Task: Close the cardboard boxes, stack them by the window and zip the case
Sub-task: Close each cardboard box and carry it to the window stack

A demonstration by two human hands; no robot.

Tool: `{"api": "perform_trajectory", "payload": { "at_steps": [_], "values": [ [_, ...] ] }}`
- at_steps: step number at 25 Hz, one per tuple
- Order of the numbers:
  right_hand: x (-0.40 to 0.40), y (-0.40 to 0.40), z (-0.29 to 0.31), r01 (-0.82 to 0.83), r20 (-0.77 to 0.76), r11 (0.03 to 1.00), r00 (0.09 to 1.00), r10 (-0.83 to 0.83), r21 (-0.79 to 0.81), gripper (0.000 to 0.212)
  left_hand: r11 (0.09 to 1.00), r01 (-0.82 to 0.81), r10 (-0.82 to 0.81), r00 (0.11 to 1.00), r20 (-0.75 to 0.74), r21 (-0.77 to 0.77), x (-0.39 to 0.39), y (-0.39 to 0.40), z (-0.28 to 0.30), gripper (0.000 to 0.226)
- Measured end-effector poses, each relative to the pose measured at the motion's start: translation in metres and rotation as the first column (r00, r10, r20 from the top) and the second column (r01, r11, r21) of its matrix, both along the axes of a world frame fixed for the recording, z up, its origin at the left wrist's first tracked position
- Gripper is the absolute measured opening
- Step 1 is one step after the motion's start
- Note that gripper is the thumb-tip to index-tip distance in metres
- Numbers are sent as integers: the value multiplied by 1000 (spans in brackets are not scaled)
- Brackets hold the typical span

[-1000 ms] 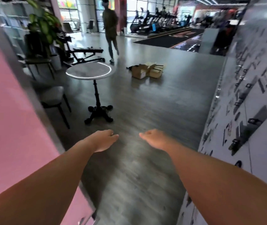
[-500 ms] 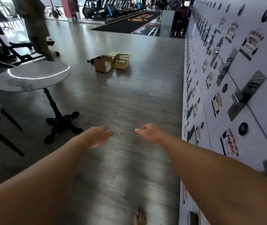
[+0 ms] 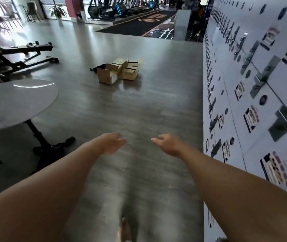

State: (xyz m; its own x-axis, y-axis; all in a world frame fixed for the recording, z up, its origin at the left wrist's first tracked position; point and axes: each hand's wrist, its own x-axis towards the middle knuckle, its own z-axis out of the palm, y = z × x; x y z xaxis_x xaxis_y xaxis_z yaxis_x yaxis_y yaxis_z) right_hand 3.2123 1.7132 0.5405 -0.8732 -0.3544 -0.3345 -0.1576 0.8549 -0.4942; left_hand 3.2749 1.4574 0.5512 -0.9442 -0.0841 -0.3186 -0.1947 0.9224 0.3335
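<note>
Left arm: we hold it bare and stretched forward from the near left.
Left hand: palm down, our fingers relaxed and holding nothing.
Right arm: we reach it forward from the near right, bare.
Right hand: our fingers loosely extended, empty, thumb toward the left hand.
Spacing: our hands are near each other, apart.

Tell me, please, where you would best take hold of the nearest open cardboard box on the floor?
Probably by its two side walls, low down, coming from above with a hand on each. The nearest box stands upright with loose flaps raised; they would likely bend under a grip.
</note>
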Motion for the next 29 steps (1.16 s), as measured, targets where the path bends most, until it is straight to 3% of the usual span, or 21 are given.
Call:
{"api": "perform_trajectory", "payload": {
  "at_steps": [9,16,20,24,29],
  "values": [
    [-233,-54,29,63,-34,998,997,-63,5,70,991,106,-100,992,-76,79,-256,-64,10,36],
    [-416,-55,12,91,8,996,996,-91,-5,66,968,247,-249,968,-41,-45,-452,-66,5,35],
    [-544,-50,9,76,-37,997,996,-76,-11,65,974,215,-219,975,-48,-70,-572,-56,8,39],
    [-660,-51,24,38,-27,999,999,-39,-11,67,996,73,-72,997,-35,42,-680,-51,27,49],
    [-803,-72,21,11,-25,1000,1000,-11,3,72,993,117,-115,992,-52,32,-811,-71,29,35]
  ]
}}
